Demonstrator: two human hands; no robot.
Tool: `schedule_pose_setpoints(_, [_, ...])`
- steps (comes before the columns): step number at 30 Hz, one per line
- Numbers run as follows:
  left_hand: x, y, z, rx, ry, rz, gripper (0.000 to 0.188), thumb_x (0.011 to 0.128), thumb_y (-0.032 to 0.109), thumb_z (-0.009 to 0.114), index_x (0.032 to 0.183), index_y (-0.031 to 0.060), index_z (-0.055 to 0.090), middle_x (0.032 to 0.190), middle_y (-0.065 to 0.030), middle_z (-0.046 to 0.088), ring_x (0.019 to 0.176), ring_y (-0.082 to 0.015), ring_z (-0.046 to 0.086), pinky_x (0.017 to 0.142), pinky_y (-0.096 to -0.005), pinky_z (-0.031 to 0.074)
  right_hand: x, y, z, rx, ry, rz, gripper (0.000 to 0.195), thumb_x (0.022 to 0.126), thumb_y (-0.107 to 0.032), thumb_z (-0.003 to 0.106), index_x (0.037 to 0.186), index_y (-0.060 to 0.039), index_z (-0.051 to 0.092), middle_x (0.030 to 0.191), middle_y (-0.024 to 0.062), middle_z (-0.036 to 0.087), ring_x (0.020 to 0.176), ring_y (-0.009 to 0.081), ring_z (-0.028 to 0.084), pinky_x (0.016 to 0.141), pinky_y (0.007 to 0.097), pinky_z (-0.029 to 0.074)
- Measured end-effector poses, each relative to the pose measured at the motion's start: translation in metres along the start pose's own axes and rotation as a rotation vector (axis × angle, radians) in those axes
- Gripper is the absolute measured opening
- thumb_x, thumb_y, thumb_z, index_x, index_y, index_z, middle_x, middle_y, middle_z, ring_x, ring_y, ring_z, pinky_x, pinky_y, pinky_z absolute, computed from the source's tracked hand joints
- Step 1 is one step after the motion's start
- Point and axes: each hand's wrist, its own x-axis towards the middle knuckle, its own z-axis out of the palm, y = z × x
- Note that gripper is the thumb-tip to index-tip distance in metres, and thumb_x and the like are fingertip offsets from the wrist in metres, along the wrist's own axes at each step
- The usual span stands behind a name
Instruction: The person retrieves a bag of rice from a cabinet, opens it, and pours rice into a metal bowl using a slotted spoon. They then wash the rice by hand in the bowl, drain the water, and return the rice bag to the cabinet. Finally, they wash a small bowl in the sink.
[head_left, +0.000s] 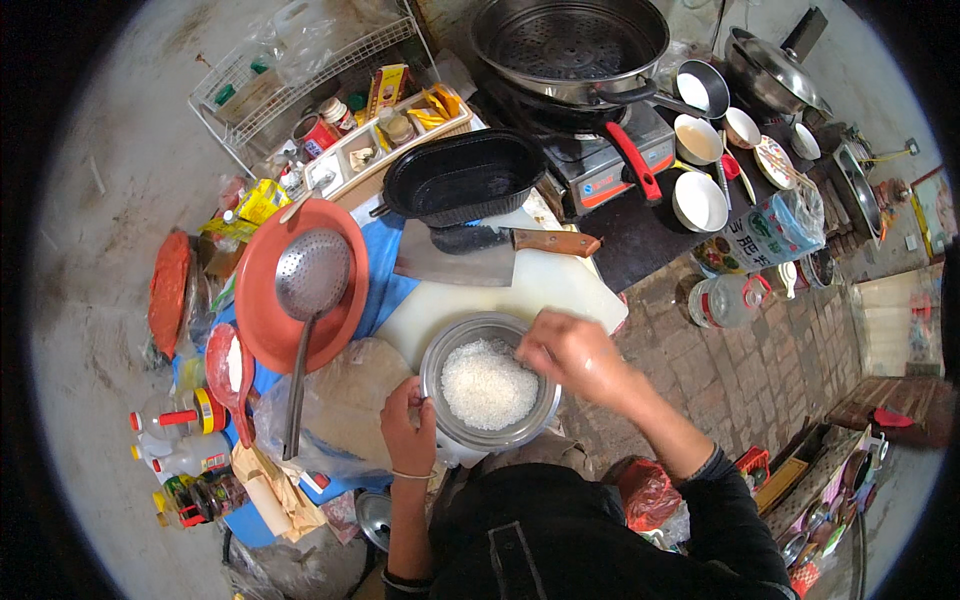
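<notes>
A round steel bowl (551, 420) with white rice grains (489, 386) in it is right before me, at the near edge of a white cutting board (555, 289). My left hand (409, 424) grips its left rim between thumb and fingers. Over the right side of the bowl is my right hand (574, 356), its fingers bent and slightly blurred; whether they hold grains cannot be seen. Beyond the bowl a cleaver (465, 259) with a wooden handle lies on the board.
Left of the board, a skimmer (313, 274) rests across an orange plastic basin (255, 330). A black oval pan (465, 176) stands behind the cleaver. At the back, a large steamer pot (570, 82) sits on a gas stove (615, 165), with white bowls (700, 202) to its right.
</notes>
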Motion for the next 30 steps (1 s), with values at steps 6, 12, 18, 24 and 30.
schedule_pose_setpoints(6, [0.002, -0.001, 0.000, 0.062, -0.012, 0.035, 0.031, 0.076, 0.001, 0.059, 0.106, 0.0005, 0.058, 0.086, -0.0087, 0.062, 0.076, -0.0163, 0.060, 0.073, -0.0293, 0.048, 0.023, 0.069, 0.024, -0.281, -0.044, 0.080, 0.012, 0.075, -0.006, 0.054, 0.081, 0.0005, 0.062, 0.085, 0.0162, 0.059, 0.073, 0.0320, 0.062, 0.064, 0.0405, 0.052])
schedule_pose_setpoints(12, [0.001, -0.002, 0.000, 0.010, 0.005, 0.024, 0.031, 0.075, 0.001, 0.059, 0.106, 0.0010, 0.058, 0.085, -0.0089, 0.061, 0.075, -0.0164, 0.059, 0.072, -0.0290, 0.048, 0.034, 0.072, 0.039, -0.468, -0.125, -0.037, 0.014, 0.076, -0.005, 0.052, 0.082, 0.0037, 0.061, 0.084, 0.0182, 0.059, 0.074, 0.0296, 0.064, 0.062, 0.0371, 0.054])
schedule_pose_setpoints(18, [0.002, -0.001, 0.001, 0.043, 0.008, 0.033, 0.030, 0.074, 0.001, 0.059, 0.105, 0.0019, 0.059, 0.085, -0.0089, 0.061, 0.076, -0.0165, 0.058, 0.072, -0.0286, 0.048, 0.037, 0.067, 0.037, -0.578, -0.143, -0.132, 0.015, 0.072, -0.006, 0.054, 0.082, 0.0036, 0.059, 0.081, 0.0167, 0.058, 0.071, 0.0260, 0.062, 0.060, 0.0337, 0.053])
schedule_pose_setpoints(24, [0.002, -0.002, 0.000, 0.051, 0.005, 0.051, 0.030, 0.074, 0.000, 0.059, 0.104, 0.0017, 0.059, 0.085, -0.0087, 0.061, 0.075, -0.0163, 0.058, 0.071, -0.0284, 0.047, 0.035, 0.074, 0.039, -0.679, -0.118, -0.275, 0.013, 0.067, -0.008, 0.056, 0.077, 0.0013, 0.057, 0.076, 0.0129, 0.055, 0.072, 0.0224, 0.061, 0.059, 0.0307, 0.052])
schedule_pose_setpoints(30, [0.002, -0.004, 0.000, 0.036, -0.016, 0.057, 0.029, 0.074, 0.002, 0.058, 0.103, 0.0020, 0.059, 0.086, -0.0105, 0.060, 0.075, -0.0213, 0.057, 0.072, -0.0335, 0.045, 0.041, 0.076, 0.030, -0.553, -0.134, -0.160, 0.015, 0.069, -0.008, 0.057, 0.081, 0.0011, 0.054, 0.077, 0.0148, 0.055, 0.071, 0.0256, 0.061, 0.059, 0.0328, 0.052])
